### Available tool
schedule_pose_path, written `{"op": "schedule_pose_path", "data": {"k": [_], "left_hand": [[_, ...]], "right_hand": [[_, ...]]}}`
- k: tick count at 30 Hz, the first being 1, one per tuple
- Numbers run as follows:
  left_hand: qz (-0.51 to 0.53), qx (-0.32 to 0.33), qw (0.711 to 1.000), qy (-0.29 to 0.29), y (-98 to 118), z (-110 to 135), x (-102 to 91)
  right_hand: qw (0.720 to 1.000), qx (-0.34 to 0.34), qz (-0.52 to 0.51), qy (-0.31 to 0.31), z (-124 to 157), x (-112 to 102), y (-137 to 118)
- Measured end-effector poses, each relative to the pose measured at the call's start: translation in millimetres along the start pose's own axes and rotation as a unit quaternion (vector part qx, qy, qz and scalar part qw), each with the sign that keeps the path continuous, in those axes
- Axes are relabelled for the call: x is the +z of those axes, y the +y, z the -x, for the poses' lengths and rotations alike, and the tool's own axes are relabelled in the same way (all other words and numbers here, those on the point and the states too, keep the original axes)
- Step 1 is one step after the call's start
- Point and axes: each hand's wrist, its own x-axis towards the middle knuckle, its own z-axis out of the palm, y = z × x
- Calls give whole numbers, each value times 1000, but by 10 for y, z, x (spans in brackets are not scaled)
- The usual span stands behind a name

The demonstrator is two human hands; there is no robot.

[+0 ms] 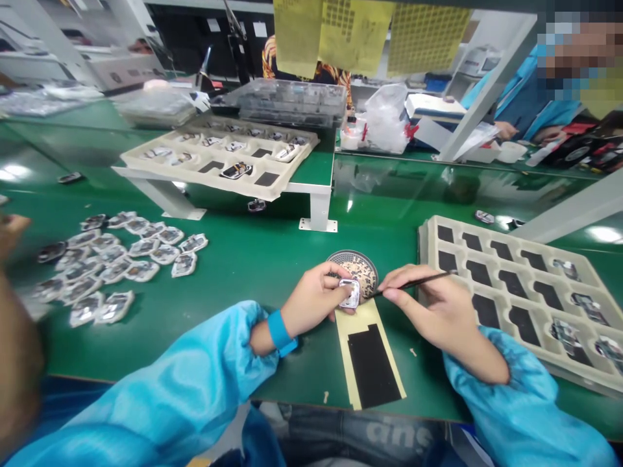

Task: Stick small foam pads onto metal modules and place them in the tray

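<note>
My left hand [315, 299] pinches a small silvery rectangular part [350, 293] just above the green bench. My right hand [435, 310] grips thin black tweezers [417, 283], and their tip points at the part. Behind the part lies a round patterned disc [357, 267]. Under both hands sits a yellow sheet with a black rectangle [370, 363] on it. Both arms wear blue sleeves, and a blue strap circles the left wrist.
A beige compartment tray [523, 295] with a few parts lies at the right. Several wrapped parts [111, 263] are spread at the left. A second tray [221, 159] rests on a white raised stand behind. Another person in blue sits at the far right.
</note>
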Motion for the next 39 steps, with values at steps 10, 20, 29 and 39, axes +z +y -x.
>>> {"op": "schedule_pose_path", "data": {"k": [10, 20, 29, 39], "left_hand": [[7, -16, 1000, 9, -16, -26, 4], [9, -23, 999, 21, -5, -21, 19], [23, -3, 1000, 17, -2, -8, 11], [28, 45, 998, 27, 18, 25, -12]], "right_hand": [[987, -131, 95, 17, -6, 74, 8], [982, -144, 117, 17, -27, 98, 1], [989, -121, 76, 29, -27, 66, -35], [1000, 20, -19, 6, 1, 38, 39]]}}
